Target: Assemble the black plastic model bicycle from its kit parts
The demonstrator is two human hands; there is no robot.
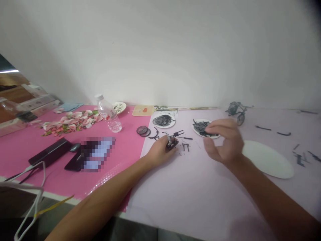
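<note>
My left hand rests low over the pale sheet, its fingers closed on a small dark and silver model bicycle part. Thin rods stick out from that part towards the right; the palm hides some of it. My right hand is raised near a white plate of black model wheels and parts. Its thumb and fingers are apart, and I see nothing between them. Two loose wheels and a curved black piece lie beyond my left hand. A small forked piece is to its right.
Another plate of wheels stands at the back. An assembled model bicycle is by the wall. At right are a white oval plate and loose dark pieces. A bottle, petals and a phone occupy the pink side.
</note>
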